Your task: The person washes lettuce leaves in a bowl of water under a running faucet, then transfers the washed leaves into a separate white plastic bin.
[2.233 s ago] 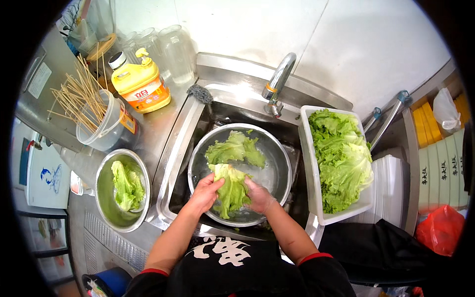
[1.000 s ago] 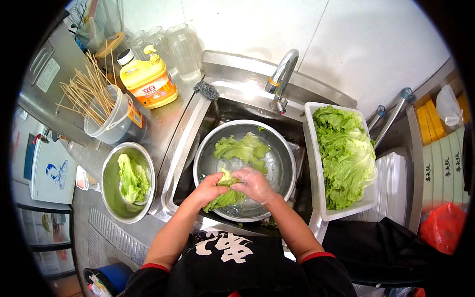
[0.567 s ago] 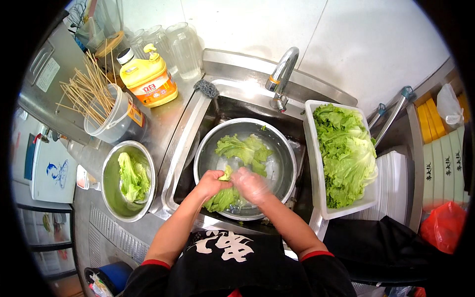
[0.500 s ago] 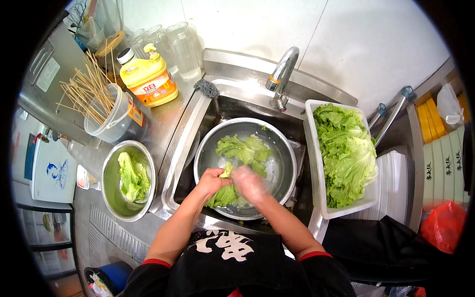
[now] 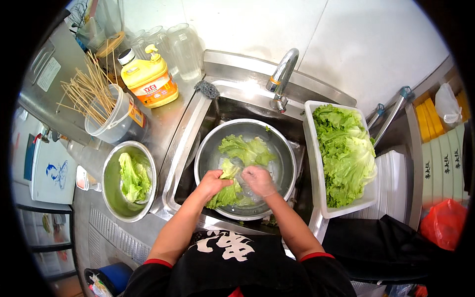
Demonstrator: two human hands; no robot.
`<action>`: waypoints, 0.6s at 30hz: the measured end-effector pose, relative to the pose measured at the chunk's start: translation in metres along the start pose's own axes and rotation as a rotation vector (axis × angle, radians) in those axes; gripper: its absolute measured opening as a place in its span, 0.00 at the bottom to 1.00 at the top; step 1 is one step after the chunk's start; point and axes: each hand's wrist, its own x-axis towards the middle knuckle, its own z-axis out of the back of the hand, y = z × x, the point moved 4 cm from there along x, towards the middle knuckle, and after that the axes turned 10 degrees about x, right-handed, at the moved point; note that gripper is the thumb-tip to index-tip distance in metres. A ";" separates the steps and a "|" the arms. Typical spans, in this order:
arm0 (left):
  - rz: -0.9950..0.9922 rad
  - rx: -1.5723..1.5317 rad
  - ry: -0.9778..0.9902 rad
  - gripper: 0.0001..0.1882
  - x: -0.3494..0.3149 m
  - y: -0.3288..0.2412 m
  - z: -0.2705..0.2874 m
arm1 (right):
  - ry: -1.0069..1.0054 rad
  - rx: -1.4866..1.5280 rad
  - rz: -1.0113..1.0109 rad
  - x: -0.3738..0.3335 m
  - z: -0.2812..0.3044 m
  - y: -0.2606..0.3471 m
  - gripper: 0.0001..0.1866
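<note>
A wide metal basin [image 5: 288,148] of water stands in the sink, with loose green lettuce leaves [image 5: 247,149] floating in its far half. My left hand [image 5: 213,184] grips a lettuce leaf [image 5: 225,196] over the near left part of the basin, thumb lying across it. Close by on the right, my right hand [image 5: 259,181] is curled closed above the water; whatever its fingers may hold is hidden. To the left, a smaller metal bowl [image 5: 109,184] contains more lettuce. A white rectangular tub [image 5: 316,166] heaped with lettuce rests along the sink's right side.
The faucet [image 5: 284,69] rises behind the basin. A steel scourer [image 5: 206,89] lies on the sink's far left corner. Beyond the bowl stand a bucket of wooden skewers [image 5: 116,116], a yellow soap jug [image 5: 151,81] and glass pitchers [image 5: 184,49]. White stacked trays [image 5: 393,180] are at right.
My right hand has shifted slightly right, away from the leaf, and its motion blur has lessened. More of the leaf in my left hand now shows between the hands.
</note>
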 end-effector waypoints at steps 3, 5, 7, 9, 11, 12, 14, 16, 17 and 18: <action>0.012 -0.172 0.088 0.12 -0.007 -0.007 0.001 | -0.024 0.453 -0.449 -0.003 0.007 0.003 0.09; -0.002 -0.149 0.086 0.11 -0.006 -0.007 0.000 | -0.075 0.744 -0.525 -0.003 0.005 -0.003 0.08; -0.033 -0.133 0.099 0.12 -0.005 -0.005 -0.003 | -0.064 0.850 -0.529 -0.002 0.002 -0.002 0.09; -0.073 -0.130 0.125 0.13 -0.003 -0.003 -0.005 | 0.015 0.767 -0.473 0.000 -0.002 0.009 0.09; -0.053 -0.077 0.125 0.13 -0.005 -0.005 -0.005 | 0.104 0.654 -0.437 0.000 -0.005 0.008 0.08; -0.042 -0.052 0.126 0.13 -0.006 -0.007 -0.005 | 0.149 0.597 -0.421 -0.001 -0.007 0.007 0.07; -0.033 -0.005 0.100 0.11 -0.005 -0.011 -0.004 | 0.052 -0.106 -0.005 0.002 0.001 0.012 0.06; -0.002 -0.035 0.121 0.10 -0.009 -0.017 -0.006 | -0.041 -0.492 0.185 -0.004 0.007 0.014 0.05; -0.005 -0.100 0.059 0.11 -0.010 -0.017 -0.002 | -0.084 -0.530 0.173 -0.008 0.013 0.012 0.05; -0.008 -0.164 -0.001 0.12 -0.009 -0.016 0.002 | -0.130 -0.568 0.162 -0.011 0.021 0.011 0.06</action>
